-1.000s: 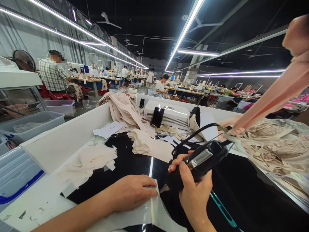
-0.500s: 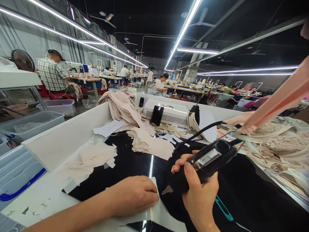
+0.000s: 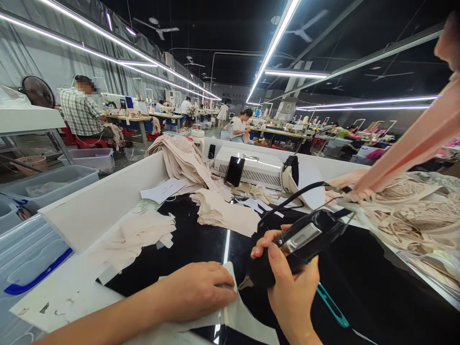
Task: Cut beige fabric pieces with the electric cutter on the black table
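My left hand (image 3: 199, 292) presses down at the edge of a thin pale fabric piece (image 3: 251, 323) on the black worktop, its fingers bent and close together. The thumb is hidden. My right hand (image 3: 289, 282) is wrapped round a black corded hand tool (image 3: 298, 242) with a silver plate on top. Its pointed metal tip (image 3: 246, 283) is close to the left hand's fingertips, above the fabric edge. A pink cloth strip (image 3: 402, 139) is tied at the tool's cord end. Just right of my right hand lies a teal loop-shaped item (image 3: 332, 305).
Stacked beige fabric pieces (image 3: 226, 211) lie ahead, with more cut pieces (image 3: 140, 235) at left. Behind them are a phone (image 3: 235, 171) and a white vented box (image 3: 251, 165). A pale lace pile (image 3: 413, 211) sits at right. A low white wall (image 3: 100, 201) borders the table.
The right hand and the tool have shifted slightly left and down. The left hand stays on the fabric in much the same place.
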{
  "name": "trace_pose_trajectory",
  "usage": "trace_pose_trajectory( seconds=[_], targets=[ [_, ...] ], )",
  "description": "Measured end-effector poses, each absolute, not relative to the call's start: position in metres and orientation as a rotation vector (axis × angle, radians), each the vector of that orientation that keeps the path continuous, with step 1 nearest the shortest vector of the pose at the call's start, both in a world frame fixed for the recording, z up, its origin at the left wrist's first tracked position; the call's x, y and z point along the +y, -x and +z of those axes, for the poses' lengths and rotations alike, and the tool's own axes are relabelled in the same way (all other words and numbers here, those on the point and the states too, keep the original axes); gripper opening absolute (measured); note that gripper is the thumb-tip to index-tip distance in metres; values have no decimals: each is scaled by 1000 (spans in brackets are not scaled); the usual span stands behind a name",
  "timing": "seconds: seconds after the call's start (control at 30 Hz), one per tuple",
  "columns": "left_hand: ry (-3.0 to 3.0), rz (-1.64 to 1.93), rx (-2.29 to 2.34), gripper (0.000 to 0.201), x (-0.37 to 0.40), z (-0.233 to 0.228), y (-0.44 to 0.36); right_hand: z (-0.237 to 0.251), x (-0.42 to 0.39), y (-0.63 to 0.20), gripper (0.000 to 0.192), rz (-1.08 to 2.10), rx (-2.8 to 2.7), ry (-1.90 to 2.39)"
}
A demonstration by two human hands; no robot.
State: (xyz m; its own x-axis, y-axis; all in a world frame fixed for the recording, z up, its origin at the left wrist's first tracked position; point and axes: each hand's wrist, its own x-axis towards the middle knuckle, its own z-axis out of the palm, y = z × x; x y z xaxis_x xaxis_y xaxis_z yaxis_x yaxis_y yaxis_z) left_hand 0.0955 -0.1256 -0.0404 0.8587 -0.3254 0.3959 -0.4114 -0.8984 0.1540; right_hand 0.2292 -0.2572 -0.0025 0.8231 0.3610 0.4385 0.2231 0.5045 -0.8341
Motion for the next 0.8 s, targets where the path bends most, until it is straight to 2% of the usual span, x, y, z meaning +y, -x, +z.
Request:
trace_pose_trajectory(
  seconds=[0.57,0.8],
  targets=[
    [-2809,542,-535,18,-123,-50,-92,2,-271,-223,36,95,-586,1109],
    [-2797,597,-501,18,-144,-43,-92,10,-302,-226,39,57,-559,1100]
  ],
)
